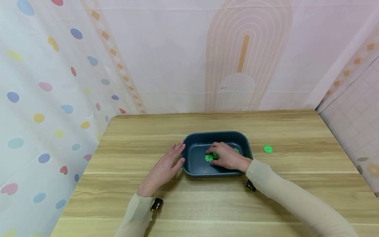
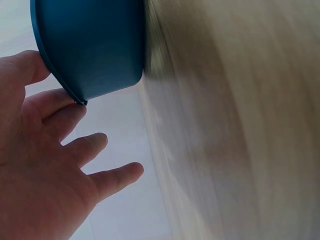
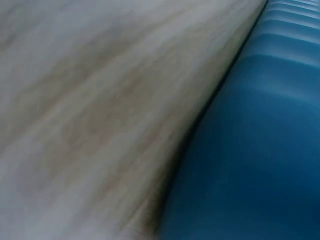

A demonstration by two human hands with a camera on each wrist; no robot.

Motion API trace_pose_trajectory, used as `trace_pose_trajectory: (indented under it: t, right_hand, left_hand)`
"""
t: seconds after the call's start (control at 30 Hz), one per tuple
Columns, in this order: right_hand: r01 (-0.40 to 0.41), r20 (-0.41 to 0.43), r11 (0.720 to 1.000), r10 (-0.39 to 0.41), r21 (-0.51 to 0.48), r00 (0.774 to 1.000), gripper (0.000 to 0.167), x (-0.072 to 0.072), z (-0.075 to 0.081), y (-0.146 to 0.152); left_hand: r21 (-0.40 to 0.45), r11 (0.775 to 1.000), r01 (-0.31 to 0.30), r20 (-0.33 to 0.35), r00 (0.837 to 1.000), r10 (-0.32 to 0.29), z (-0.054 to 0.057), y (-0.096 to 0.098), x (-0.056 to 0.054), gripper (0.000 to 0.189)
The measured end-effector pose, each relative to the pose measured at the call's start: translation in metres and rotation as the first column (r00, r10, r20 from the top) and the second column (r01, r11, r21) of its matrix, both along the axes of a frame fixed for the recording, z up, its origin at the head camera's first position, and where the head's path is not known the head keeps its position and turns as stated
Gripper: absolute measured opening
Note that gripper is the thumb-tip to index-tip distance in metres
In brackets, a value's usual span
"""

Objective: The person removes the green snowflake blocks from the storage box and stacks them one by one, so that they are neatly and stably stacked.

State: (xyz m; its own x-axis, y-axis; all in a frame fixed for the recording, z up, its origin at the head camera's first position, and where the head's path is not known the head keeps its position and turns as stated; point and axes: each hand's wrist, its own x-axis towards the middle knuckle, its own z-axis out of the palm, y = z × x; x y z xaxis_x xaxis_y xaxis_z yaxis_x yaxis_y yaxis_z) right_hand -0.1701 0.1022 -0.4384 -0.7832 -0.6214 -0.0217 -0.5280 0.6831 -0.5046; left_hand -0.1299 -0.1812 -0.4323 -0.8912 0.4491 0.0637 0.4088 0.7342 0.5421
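Note:
A dark blue rectangular tub (image 1: 195, 172) sits on the wooden table, with small green notched discs inside. My left hand (image 1: 164, 167) rests against the tub's left end, its fingers fairly straight. In the left wrist view, thumb and fingertips touch the rim of the tub (image 2: 90, 50). Over the right side my right hand (image 1: 228, 158) reaches down into the tub, thumb and fingers bent and apart around a green disc (image 1: 209, 158) and a second, shaded one. Whether it grips either is unclear. Another disc (image 1: 236, 150) shows partly behind this hand. The right wrist view shows only the tub's outer wall (image 3: 250, 150) and the table.
One loose green disc (image 1: 268, 149) lies flat on the table (image 1: 296, 164) to the right of the tub. Behind the table hangs a patterned curtain (image 1: 171, 65), and another with coloured spots hangs at the left. Black wrist straps show under both sleeves.

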Motion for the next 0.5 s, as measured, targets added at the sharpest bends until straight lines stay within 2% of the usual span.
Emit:
trace_pose_trajectory:
  t: [0.13,0.5]
  right_hand:
    - [-0.017,-0.024,1.000,0.017,0.010,1.000,0.039,0.0014,-0.0005,0.0000]
    - [-0.019,-0.028,1.000,0.020,0.016,0.999,0.034,0.0018,0.0006,-0.0003]
  left_hand:
    - [0.000,1.000,0.000,0.002,1.000,0.000,0.0000,-0.0001,0.0007,0.057]
    - [0.007,1.000,0.005,-0.011,1.000,-0.005,-0.0030,-0.0008,-0.0008,0.057]
